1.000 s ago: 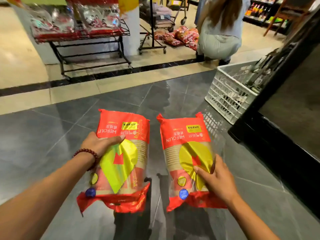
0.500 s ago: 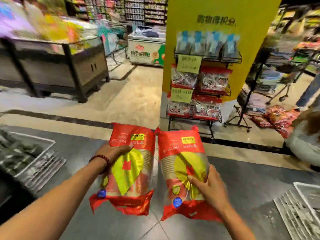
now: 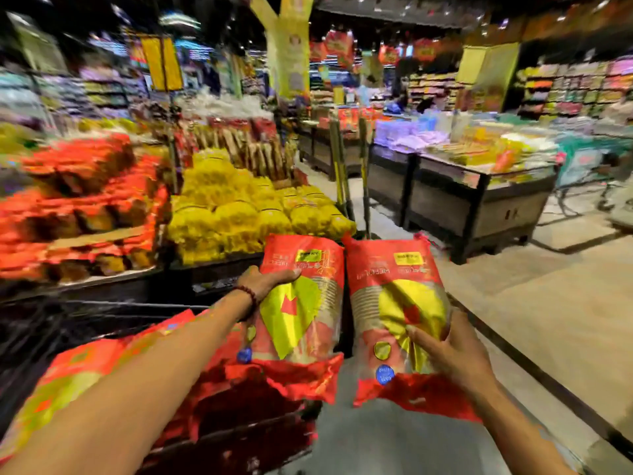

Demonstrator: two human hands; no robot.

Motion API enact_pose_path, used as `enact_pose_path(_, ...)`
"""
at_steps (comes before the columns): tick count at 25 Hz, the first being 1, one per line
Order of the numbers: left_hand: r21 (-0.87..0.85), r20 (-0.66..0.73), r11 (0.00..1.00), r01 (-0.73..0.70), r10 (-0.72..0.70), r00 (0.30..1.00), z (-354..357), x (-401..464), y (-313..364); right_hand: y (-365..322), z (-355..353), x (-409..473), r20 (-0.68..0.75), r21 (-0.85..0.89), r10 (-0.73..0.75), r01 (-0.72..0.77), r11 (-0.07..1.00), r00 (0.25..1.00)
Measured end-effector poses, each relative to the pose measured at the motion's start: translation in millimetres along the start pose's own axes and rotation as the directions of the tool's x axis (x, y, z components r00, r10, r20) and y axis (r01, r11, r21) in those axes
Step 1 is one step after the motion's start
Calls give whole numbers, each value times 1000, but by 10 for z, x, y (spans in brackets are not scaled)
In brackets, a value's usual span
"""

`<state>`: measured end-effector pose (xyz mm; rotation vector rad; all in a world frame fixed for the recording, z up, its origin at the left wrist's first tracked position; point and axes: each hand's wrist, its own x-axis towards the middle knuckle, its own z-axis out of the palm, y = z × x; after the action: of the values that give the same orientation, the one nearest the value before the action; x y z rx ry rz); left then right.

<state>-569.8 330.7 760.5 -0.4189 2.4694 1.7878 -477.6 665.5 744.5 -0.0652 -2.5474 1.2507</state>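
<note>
On the pack (image 3: pixel 394 303) in the right hand (image 3: pixel 455 354): inverted "WEFOLEN".

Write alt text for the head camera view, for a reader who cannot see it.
A person's left hand and right hand each grip a red plastic pack with a yellow patch, the left pack and the right pack side by side. Beyond them, blurred shop displays hold yellow bags and orange-red bags.
</note>
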Motion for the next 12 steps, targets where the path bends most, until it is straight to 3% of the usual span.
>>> enact_pose_path(2,-37,-133,998,55,-59,989,-634,-205,-176,-352,515,89,91,17,-75,74,997,993)
enact_pose_path(6,-145,-272,981,126,-162,948,-1607,-324,-642,-818,1572,218,275,62,-117,104,993,954)
enact_pose_path(12,-149,-415,970,191,-237,878,-2992,4,-1137,-1569,2875,511,399,39,-117,111,993,910)
